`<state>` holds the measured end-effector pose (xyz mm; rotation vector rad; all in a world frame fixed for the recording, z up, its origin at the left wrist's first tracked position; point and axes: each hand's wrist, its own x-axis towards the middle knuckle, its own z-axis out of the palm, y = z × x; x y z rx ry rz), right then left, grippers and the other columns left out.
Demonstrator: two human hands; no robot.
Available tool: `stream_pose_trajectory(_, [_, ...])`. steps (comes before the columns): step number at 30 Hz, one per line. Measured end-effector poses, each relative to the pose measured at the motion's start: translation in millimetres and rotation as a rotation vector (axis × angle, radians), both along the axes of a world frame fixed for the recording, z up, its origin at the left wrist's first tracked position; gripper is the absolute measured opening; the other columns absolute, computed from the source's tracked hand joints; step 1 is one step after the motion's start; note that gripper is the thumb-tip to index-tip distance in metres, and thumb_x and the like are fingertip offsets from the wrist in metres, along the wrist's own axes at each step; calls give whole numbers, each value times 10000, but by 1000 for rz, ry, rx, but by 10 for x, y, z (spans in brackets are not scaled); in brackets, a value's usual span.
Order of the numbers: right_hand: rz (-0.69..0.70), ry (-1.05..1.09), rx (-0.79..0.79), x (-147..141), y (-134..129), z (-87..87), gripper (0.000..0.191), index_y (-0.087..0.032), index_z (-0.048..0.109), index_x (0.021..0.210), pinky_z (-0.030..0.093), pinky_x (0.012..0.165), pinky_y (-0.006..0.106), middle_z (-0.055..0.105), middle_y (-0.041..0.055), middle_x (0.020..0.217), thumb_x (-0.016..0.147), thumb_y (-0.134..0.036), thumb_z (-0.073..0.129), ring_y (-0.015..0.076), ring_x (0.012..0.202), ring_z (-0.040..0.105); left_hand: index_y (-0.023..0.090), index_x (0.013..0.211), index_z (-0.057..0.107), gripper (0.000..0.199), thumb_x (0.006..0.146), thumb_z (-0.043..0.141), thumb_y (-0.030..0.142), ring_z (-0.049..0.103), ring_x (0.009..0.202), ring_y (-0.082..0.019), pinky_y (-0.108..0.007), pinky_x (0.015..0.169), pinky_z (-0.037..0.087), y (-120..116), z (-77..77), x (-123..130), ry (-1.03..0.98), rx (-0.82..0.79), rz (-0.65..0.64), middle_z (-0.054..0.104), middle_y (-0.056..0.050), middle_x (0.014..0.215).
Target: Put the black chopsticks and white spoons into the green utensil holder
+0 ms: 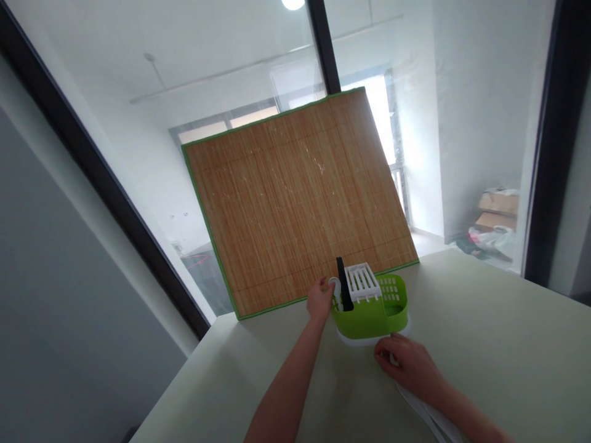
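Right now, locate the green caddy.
In the head view, right of centre: the green caddy stands on the table before the bamboo mat, the left hand at its left end.

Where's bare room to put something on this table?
Bare tabletop lies right of the green caddy, beyond the right forearm, and left, between the bamboo mat and left forearm. It's crowded around the caddy: left hand at the white utensil, right hand close in front.

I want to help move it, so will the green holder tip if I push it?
Probably not easily: the green holder sits low on a white base that sticks out past it. It's likely stiff, since its sides stand straight. The black thing poking up might wobble.
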<state>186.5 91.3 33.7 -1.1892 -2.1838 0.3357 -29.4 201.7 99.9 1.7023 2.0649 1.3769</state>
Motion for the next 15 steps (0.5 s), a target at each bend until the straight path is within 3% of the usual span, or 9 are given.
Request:
stream_pose_trajectory(3, [-19,5,-63,146,62,44,137,-242,648,861,397,690,284,645,8,798,801,-255,526,198,802,589,178,1267,494,473,865,489,427,574,1053,-206,-320,873,460,-170,-86,-52,-29,116,52,575,-129,1239])
stream_pose_trajectory(7, [100,-39,-153,326,136,22,223,-207,663,925,422,764,302,657,45,870,719,-260,597,222,873,580,172,1232,484,415,890,430,400,571,976,-174,-276,789,493,-582,-485,-83,-214,241,33,544,-127,1248])
stream_pose_trajectory(11, [169,-90,-220,385,161,-67,310,-185,683,945,428,762,289,666,59,879,644,-227,621,220,853,581,179,1162,525,356,879,438,375,572,916,-174,-272,718,492,-1051,-933,41,-436,103,-31,556,-116,1226])
stream_pose_trajectory(15, [157,-143,-279,381,168,-137,334,-201,707,892,420,683,260,676,27,795,564,-198,648,200,754,591,173,1113,551,338,881,423,383,592,868,-174,-249,639,474,-1333,-1039,233,-539,-24,-121,597,-119,1144])
